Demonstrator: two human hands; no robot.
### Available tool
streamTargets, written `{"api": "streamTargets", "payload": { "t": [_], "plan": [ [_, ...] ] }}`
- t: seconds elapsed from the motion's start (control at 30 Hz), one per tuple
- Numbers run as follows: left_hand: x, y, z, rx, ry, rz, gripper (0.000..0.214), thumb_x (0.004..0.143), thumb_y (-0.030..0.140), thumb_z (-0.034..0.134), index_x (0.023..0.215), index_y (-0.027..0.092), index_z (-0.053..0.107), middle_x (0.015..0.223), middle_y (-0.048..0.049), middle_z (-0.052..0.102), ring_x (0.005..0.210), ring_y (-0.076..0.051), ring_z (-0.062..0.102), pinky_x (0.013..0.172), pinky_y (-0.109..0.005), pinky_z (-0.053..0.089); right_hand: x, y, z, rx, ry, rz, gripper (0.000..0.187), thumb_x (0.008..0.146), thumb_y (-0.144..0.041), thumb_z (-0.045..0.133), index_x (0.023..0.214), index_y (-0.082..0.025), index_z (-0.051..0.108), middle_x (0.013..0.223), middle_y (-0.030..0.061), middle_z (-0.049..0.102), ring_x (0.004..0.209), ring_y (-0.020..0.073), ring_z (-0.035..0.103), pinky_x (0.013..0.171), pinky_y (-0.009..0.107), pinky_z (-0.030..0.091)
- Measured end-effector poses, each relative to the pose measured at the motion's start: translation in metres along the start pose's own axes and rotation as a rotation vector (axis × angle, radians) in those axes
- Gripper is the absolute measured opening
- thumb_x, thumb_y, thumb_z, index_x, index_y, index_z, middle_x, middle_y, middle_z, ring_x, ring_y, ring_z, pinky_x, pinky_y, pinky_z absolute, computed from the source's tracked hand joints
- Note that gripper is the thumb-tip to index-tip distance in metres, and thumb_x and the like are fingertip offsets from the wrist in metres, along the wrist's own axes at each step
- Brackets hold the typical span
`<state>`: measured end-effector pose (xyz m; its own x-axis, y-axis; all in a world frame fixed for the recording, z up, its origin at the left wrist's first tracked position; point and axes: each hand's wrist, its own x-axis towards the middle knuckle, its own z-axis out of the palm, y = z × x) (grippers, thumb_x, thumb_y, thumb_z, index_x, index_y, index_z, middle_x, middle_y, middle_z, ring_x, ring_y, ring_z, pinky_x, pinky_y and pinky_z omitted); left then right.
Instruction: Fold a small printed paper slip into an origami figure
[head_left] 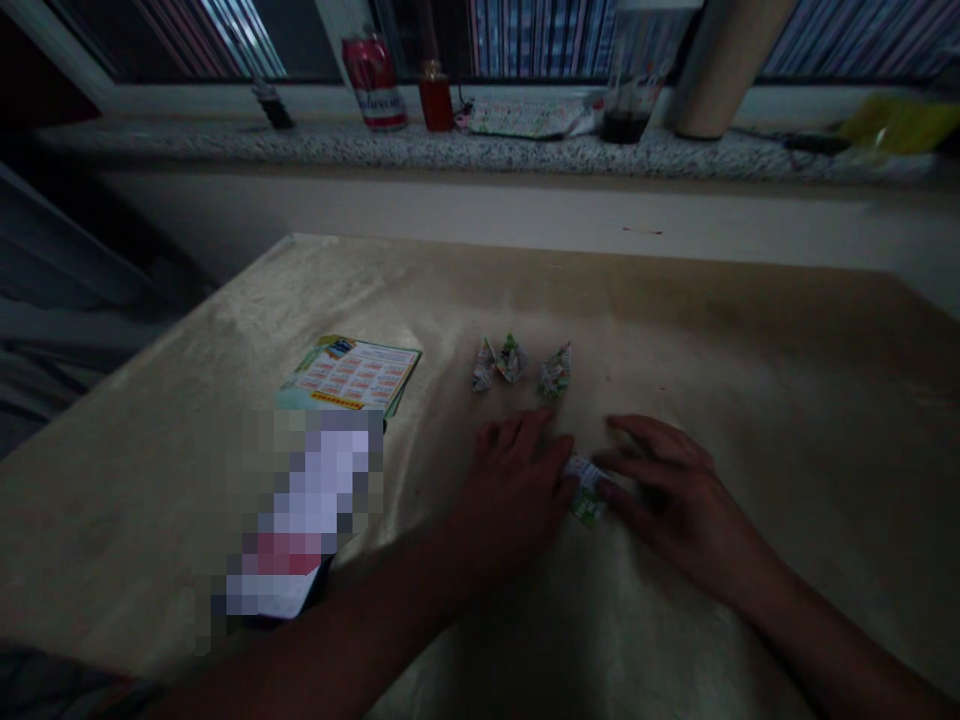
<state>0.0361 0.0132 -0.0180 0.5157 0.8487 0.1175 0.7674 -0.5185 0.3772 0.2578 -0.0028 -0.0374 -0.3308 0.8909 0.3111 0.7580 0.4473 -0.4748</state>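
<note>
Beneath a small printed paper (587, 497) lies the dim tabletop (795, 420), the left hand (517, 480) touching at 9 o'clock, the right hand (671, 490) at 3, whether pinching I cannot tell.

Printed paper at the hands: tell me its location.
In the head view, the printed paper is just right of centre, between the left hand and the right hand, nearer the camera than the folded papers.

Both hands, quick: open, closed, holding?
Left hand: at the paper, left edge; pinched or not, can't tell.
Right hand: at its right edge; grip also unclear.
</note>
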Motion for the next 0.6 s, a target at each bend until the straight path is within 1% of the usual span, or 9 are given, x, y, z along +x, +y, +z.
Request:
{"api": "streamTargets", "payload": {
  "t": [0.13,0.23,0.27,0.3,0.33,0.4,0.5,0.53,0.6],
  "plan": [
    [0.002,-0.001,0.004,-0.108,0.053,0.022,0.024,0.095,0.022,0.061,0.118,0.02,0.068,0.145,-0.0133,0.054,0.135,-0.031,0.047,0.11,-0.055,0.036,0.005,-0.011,0.005,0.068,0.028,0.023,0.014,0.088,-0.024,0.071,0.101,-0.026,0.075,0.127,0.0107,0.069,0.121,0.0342,0.063,0.101,0.059,0.05],
    [0.002,-0.001,0.006,-0.281,0.097,-0.038,0.017,0.09,0.018,0.067,0.107,0.02,0.069,0.125,-0.0096,0.067,0.12,-0.028,0.058,0.106,-0.049,0.041,0.008,-0.019,0.003,0.216,0.023,0.075,0.007,0.088,-0.022,0.07,0.093,-0.025,0.073,0.106,0.0073,0.075,0.105,0.0285,0.069,0.094,0.051,0.055],
    [0.001,0.0,0.005,-0.354,0.098,-0.077,0.015,0.089,0.018,0.068,0.103,0.02,0.069,0.114,-0.0076,0.071,0.112,-0.026,0.062,0.102,-0.046,0.045,0.008,-0.022,0.002,0.276,0.012,0.107,0.005,0.089,-0.022,0.069,0.091,-0.024,0.072,0.098,0.0057,0.075,0.094,0.0254,0.071,0.087,0.045,0.058],
    [0.001,0.001,0.003,-0.438,0.088,-0.121,0.012,0.088,0.018,0.069,0.1,0.021,0.07,0.104,-0.0054,0.073,0.104,-0.025,0.064,0.097,-0.044,0.048,0.008,-0.024,0.0,0.341,-0.005,0.156,0.005,0.089,-0.023,0.068,0.091,-0.024,0.072,0.091,0.0041,0.075,0.08,0.0214,0.071,0.073,0.037,0.059],
    [0.001,0.002,0.001,-0.529,0.07,-0.167,0.01,0.087,0.019,0.07,0.097,0.021,0.07,0.096,-0.0034,0.074,0.097,-0.023,0.066,0.092,-0.04,0.051,0.007,-0.027,-0.002,0.402,-0.019,0.218,0.005,0.09,-0.025,0.068,0.091,-0.023,0.072,0.085,0.0027,0.074,0.066,0.0177,0.068,0.059,0.031,0.056],
    [0.001,0.003,-0.006,-0.726,0.028,-0.248,0.008,0.086,0.021,0.071,0.094,0.022,0.072,0.089,-0.0008,0.075,0.087,-0.02,0.068,0.084,-0.036,0.053,0.007,-0.032,-0.007,0.49,-0.073,0.29,0.01,0.09,-0.031,0.069,0.09,-0.023,0.074,0.071,-0.0004,0.07,0.05,0.0132,0.058,0.044,0.025,0.046],
    [0.002,0.004,-0.017,-0.947,0.017,-0.309,0.008,0.08,0.018,0.074,0.088,0.02,0.073,0.082,0.0005,0.075,0.079,-0.017,0.07,0.077,-0.03,0.054,0.007,-0.038,-0.012,0.571,-0.147,0.325,0.022,0.092,-0.038,0.068,0.077,-0.023,0.074,0.055,-0.0035,0.059,0.044,0.011,0.05,0.04,0.023,0.037],
    [0.003,0.004,-0.019,-1.003,0.022,-0.326,0.01,0.078,0.018,0.076,0.088,0.02,0.074,0.082,0.0,0.075,0.079,-0.017,0.07,0.076,-0.029,0.054,0.008,-0.039,-0.013,0.601,-0.156,0.337,0.023,0.092,-0.038,0.067,0.077,-0.023,0.074,0.055,-0.0034,0.059,0.046,0.0112,0.052,0.041,0.023,0.039],
    [0.004,0.003,-0.02,-1.101,0.019,-0.354,0.016,0.075,0.02,0.079,0.09,0.019,0.074,0.082,-0.0012,0.075,0.079,-0.017,0.07,0.073,-0.028,0.054,0.009,-0.041,-0.015,0.676,-0.149,0.369,0.016,0.092,-0.036,0.067,0.087,-0.023,0.075,0.066,-0.0015,0.066,0.054,0.0127,0.06,0.047,0.022,0.046]
  ]
}}
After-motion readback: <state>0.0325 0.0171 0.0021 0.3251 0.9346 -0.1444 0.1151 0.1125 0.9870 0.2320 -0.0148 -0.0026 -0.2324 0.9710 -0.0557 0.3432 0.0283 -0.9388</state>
